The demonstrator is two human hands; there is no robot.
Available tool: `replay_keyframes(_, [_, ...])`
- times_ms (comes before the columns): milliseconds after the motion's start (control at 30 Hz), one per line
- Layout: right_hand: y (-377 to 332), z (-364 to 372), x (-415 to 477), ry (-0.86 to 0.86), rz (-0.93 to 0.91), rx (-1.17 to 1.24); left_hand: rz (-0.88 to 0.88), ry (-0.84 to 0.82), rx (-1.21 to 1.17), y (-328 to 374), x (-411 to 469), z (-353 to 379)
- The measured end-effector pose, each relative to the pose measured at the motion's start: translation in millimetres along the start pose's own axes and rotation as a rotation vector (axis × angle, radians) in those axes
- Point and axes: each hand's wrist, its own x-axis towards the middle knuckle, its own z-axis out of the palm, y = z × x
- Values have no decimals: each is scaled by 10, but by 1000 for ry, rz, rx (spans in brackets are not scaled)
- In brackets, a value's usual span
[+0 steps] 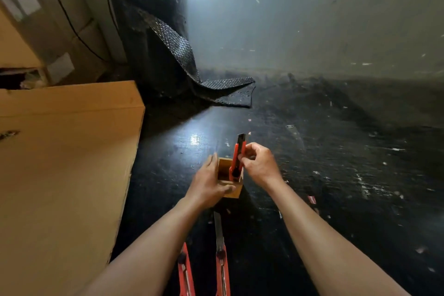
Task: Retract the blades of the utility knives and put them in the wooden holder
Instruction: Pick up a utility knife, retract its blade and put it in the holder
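Note:
A small square wooden holder (225, 168) stands on the dark floor. My left hand (208, 182) grips its left side and front rim. A red utility knife (237, 158) stands upright with its lower end inside the holder, its dark tip pointing up. My right hand (258, 162) pinches this knife at mid-height. Two more red utility knives lie on the floor between my forearms: one (221, 257) has a long grey blade extended toward the holder, and the other (185, 271), to its left, is partly hidden by my left forearm.
A large cardboard box (62, 163) stands close on the left. A roll of black bubble wrap (158, 38) stands behind it, its loose end spread on the floor. The dark floor (336, 163) is strewn with small scraps. A grey wall (312, 12) closes the back.

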Motion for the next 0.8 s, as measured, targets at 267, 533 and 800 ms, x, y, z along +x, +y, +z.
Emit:
replay_keyframes(267, [174, 223, 117, -15, 56, -147, 69, 61, -136, -214, 32, 186])
replay_keyframes(533, [187, 269, 174, 10, 68, -261, 47, 117, -194, -184, -33, 280])
replay_keyframes(800, [159, 165, 43, 30, 44, -255, 31, 154, -195, -187, -71, 257])
